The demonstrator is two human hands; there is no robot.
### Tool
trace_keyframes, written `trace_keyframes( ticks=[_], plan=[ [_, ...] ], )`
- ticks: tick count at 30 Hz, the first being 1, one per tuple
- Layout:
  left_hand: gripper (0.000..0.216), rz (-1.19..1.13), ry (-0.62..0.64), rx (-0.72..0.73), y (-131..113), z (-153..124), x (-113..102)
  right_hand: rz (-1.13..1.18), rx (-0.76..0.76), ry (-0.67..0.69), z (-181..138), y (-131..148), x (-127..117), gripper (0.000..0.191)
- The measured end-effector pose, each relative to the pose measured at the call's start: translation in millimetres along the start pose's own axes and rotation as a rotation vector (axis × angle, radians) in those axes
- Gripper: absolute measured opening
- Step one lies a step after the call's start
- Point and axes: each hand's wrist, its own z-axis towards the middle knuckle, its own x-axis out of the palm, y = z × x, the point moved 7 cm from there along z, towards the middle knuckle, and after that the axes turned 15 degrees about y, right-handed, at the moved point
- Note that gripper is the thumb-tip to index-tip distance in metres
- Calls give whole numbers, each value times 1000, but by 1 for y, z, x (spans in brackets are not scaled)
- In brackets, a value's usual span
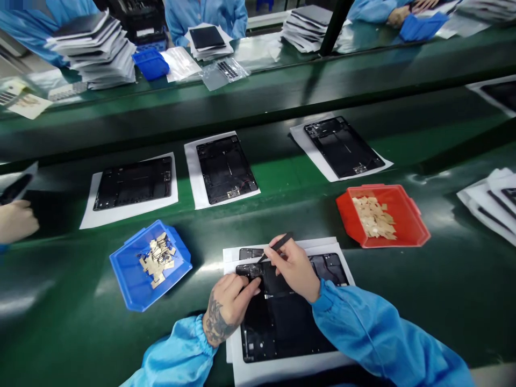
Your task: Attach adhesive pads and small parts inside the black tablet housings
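A black tablet back shell (282, 317) lies on a white sheet (282, 368) right in front of me on the green bench. My left hand (228, 306) rests on the shell's upper left corner, fingers curled and pressed to a small part there. My right hand (294, 269) pinches black tweezers (278, 246), whose tip points down at that same corner. A blue bin (133, 285) of small tan pieces sits to the left of the shell. A red bin (411, 223) of similar tan pieces sits to the upper right.
Three more black shells on white sheets (135, 183) (226, 167) (342, 146) lie on the belt beyond. Another person's hand (16, 220) shows at the left edge. Stacks of sheets (97, 51), a small blue bin (151, 63) and other workers in blue stand at the far bench.
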Motion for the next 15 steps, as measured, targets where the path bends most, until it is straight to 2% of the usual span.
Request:
trace_keyframes(
  ticks=[15],
  plan=[
    [25, -21, 64, -38, 2, -4, 9, -84, -6, 5, 1, -1, 2, 16]
  ],
)
